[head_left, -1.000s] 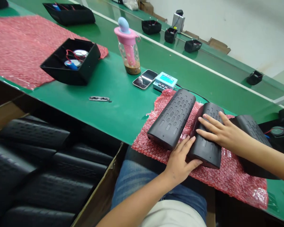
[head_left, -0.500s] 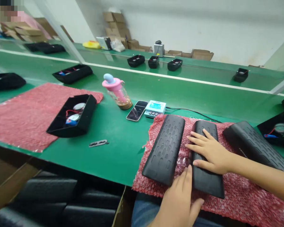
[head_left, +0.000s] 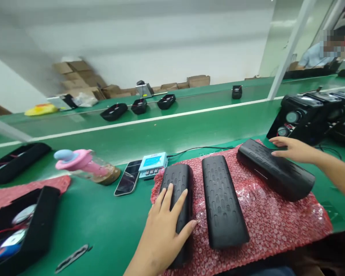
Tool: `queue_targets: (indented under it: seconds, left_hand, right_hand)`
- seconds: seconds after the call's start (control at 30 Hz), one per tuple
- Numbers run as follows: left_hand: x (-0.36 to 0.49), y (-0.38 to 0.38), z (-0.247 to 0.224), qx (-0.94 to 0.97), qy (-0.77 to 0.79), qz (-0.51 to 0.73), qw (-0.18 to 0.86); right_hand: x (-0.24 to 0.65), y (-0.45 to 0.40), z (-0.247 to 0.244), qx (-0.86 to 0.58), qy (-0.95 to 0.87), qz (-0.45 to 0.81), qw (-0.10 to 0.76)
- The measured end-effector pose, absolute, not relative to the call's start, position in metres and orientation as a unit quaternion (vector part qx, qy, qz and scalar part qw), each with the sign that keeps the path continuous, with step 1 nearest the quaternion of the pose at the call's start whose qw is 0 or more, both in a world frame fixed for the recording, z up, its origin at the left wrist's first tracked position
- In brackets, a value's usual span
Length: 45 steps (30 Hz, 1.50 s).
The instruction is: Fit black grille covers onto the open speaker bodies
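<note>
My left hand lies with spread fingers on the left black speaker housing, whose top has rows of oblong dimples. Beside it, a middle black housing rests untouched on red bubble wrap. The right black housing lies at a slant on the same wrap, with small lettering along its side. My right hand is at its far side, fingers stretched out and apart; whether they touch it I cannot tell.
A phone, a light-blue device with a black cable and a pink-lidded bottle stand left of the wrap. An open black casing shows round drivers and wires. Upright casings stand right. A person is at the far right.
The view has swung to the right. My right hand has left the middle housing for the right one. My left hand has moved onto the left housing.
</note>
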State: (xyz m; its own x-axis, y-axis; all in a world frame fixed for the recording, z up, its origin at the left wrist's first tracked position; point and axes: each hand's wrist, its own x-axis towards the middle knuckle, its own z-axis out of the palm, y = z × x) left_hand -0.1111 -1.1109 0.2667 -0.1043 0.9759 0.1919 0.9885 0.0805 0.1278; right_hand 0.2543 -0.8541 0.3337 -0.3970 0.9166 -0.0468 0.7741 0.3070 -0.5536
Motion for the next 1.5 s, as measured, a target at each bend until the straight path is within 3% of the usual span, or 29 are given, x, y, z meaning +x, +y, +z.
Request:
queue_targets:
  seconds: [0.2,0.37,0.5,0.67,0.8,0.9,1.07,1.2,1.27,1.5]
  left_hand:
    - [-0.089,-1.11,0.29,-0.639,-0.767,-0.052,-0.034]
    - [-0.092,-1.111,0.296,-0.633,-0.768,-0.061,-0.076]
    - [-0.098,-1.113,0.313,-0.656,-0.733,-0.153,-0.099]
    - [-0.079,-1.081,0.362,-0.708,-0.616,-0.284,-0.198]
    - [-0.047,-1.034,0.405,-0.699,-0.575,-0.391,-0.167]
    - [-0.027,-1.005,0.428,-0.699,-0.481,-0.503,-0.163]
    - [-0.023,-0.988,0.448,-0.611,-0.349,-0.686,-0.188]
    - [-0.037,-0.989,0.449,-0.605,-0.322,-0.661,-0.307]
    - [-0.044,-0.99,0.445,-0.598,-0.33,-0.652,-0.33]
    - [-0.065,-0.989,0.435,-0.607,-0.342,-0.635,-0.334]
  right_hand:
    - [0.269,-0.842,0.321,-0.519,-0.725,0.453,0.024]
    - [0.238,-0.867,0.304,-0.488,-0.722,0.487,0.065]
    - [0.224,-0.882,0.306,-0.536,-0.736,0.376,0.17]
    - [0.188,-0.907,0.345,-0.559,-0.739,0.168,0.335]
    - [0.134,-0.934,0.374,-0.416,-0.686,-0.015,0.597]
    - [0.102,-0.953,0.386,-0.323,-0.645,-0.047,0.691]
    - [0.096,-0.949,0.387,-0.184,-0.718,0.109,0.662]
    - [0.095,-0.931,0.379,-0.035,-0.711,0.438,0.55]
    - [0.085,-0.928,0.374,-0.001,-0.67,0.533,0.517]
    - [0.056,-0.935,0.364,-0.062,-0.632,0.529,0.564]
